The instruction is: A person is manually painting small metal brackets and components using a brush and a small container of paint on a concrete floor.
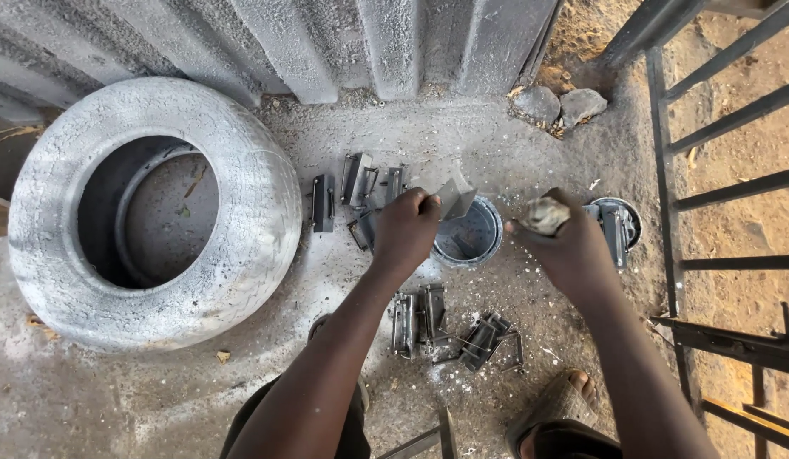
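Observation:
My left hand (405, 229) grips a small angled metal piece (454, 198) and holds it just above a round tin of grey paint (473, 240). My right hand (564, 246) is closed around a crumpled, paint-stained rag or sponge (543, 216), raised to the right of the tin. Several grey-painted metal brackets (360, 183) lie on the ground behind my left hand. More unpainted metal pieces (445, 330) sit in a pile between my arms.
A large paint-dusted tyre (148, 212) lies at left. A corrugated metal sheet (343, 42) stands behind. A tin lid with a bracket (615, 225) rests at right, beside a dark metal gate frame (726, 170). Two stones (558, 106) sit behind. My sandalled foot (569, 395) is below.

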